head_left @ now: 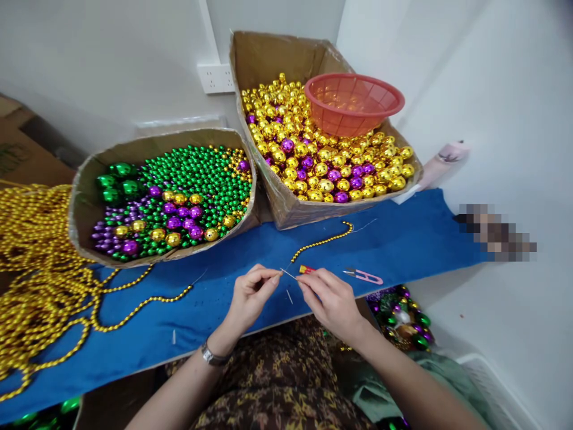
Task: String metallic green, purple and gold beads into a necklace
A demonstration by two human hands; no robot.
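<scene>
My left hand [253, 297] is closed in a pinch of thumb and forefinger. My right hand [330, 298], also pinching, faces it a short way to the right. Between the fingertips runs a thin, pale needle-like piece [289, 275]. Just beyond lies a short strand of gold beads [320, 241] on the blue cloth, its near thread end reaching the left fingertips. Partly behind my right hand is a small red and yellow object [307, 270]. Pink-handled thread snips [364, 276] lie further right. A small white sliver [289, 297] rests below the fingertips.
A box [85, 236] of green, purple and gold beads stands left; a taller box [295, 214] of mostly gold beads, with a red basket [353, 113] on top, stands behind. Long gold bead strands [40, 257] pile up at far left. Blue cloth [416, 233] covers the table.
</scene>
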